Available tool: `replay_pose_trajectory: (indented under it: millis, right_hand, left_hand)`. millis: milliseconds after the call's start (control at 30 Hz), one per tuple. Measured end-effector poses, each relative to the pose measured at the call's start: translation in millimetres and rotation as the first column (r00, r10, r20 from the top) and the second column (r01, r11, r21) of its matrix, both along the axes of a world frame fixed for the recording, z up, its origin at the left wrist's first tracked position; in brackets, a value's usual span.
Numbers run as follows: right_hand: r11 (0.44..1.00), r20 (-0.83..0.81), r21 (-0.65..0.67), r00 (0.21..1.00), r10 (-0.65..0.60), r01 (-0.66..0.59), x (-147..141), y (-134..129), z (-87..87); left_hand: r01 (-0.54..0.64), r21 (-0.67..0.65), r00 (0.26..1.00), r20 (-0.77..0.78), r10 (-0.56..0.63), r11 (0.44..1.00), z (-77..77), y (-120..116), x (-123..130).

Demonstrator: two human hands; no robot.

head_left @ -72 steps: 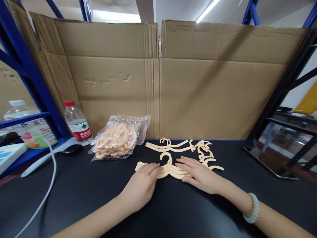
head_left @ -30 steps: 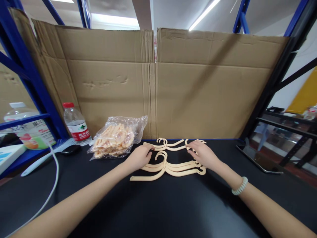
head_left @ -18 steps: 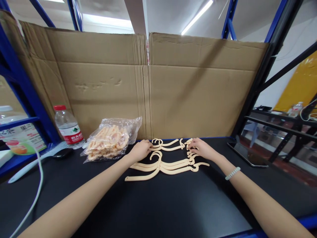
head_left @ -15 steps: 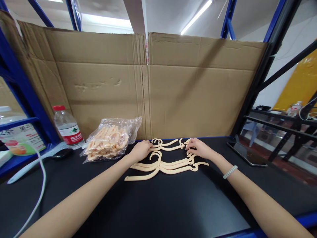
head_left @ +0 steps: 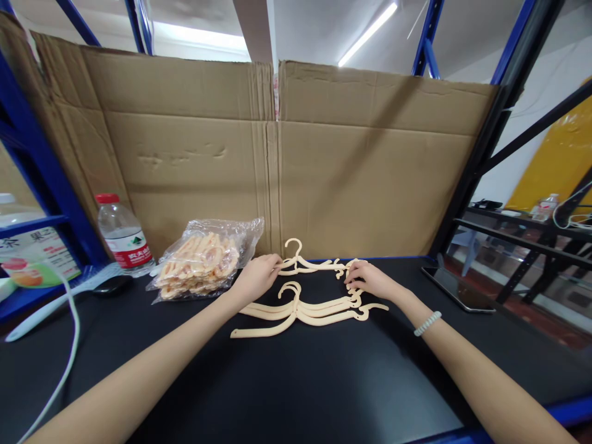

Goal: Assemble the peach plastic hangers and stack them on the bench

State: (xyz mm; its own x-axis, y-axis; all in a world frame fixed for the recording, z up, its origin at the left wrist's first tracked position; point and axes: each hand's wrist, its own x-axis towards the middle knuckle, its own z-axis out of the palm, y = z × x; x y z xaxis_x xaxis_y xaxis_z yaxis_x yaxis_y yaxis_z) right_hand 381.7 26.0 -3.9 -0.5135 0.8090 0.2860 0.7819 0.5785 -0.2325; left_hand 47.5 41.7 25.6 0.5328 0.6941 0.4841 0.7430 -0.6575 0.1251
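Cream plastic clothes hangers lie in two groups on the black tabletop (head_left: 296, 382). In the back group, one clothes hanger (head_left: 313, 266) is tilted up, its hook standing above the others. My left hand (head_left: 259, 272) is closed on the left end of this hanger, with the fingertips partly hidden. At its right end, my right hand (head_left: 369, 280) has its fingers curled and pinched among the hanger ends, hiding part of them. Nearer to me, a fanned group of hangers (head_left: 319, 313) lies flat, hooks towards the back, below both hands.
A clear plastic bag (head_left: 203, 259) full of similar cream pieces sits left of my left hand. Behind it stand a red-capped water bottle (head_left: 123, 234) and a cardboard wall (head_left: 370, 185). A phone (head_left: 457, 290) lies at right; a white cable (head_left: 69, 364) crosses the left side.
One back hanger has tipped up, so its hook now rises against the cardboard. Both hands stay at its ends, with only slight movement; the front hangers keep their place.
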Motion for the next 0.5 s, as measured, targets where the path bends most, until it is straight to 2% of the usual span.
replay_pose_trajectory:
  millis: [133,233,367,433,500]
  right_hand:
    - [0.999,0.018,0.041,1.000,-0.004,0.003,-4.8,1.6,-4.3]
    - [0.996,0.027,0.086,1.000,0.002,-0.004,-7.6,2.4,-8.4]
    - [0.966,0.094,0.258,0.996,0.011,-0.035,-11.6,0.9,-9.8]
    - [0.925,0.121,0.376,0.993,0.004,-0.050,-13.3,-0.9,-7.6]
    - [0.875,0.078,0.484,0.997,-0.023,-0.018,-14.5,-3.1,-4.1]
  left_hand:
    - [0.010,0.015,0.992,0.123,-0.011,1.000,13.7,-23.9,-8.8]
    - [0.047,0.002,0.979,0.197,-0.047,0.999,17.7,-45.7,-17.1]
    - [0.062,0.000,0.961,0.268,-0.060,0.998,9.7,-71.8,-28.3]
    - [0.051,0.003,0.958,0.283,-0.050,0.999,2.1,-80.4,-33.1]
    - [0.050,0.015,0.960,0.274,-0.052,0.999,-4.9,-85.1,-36.7]
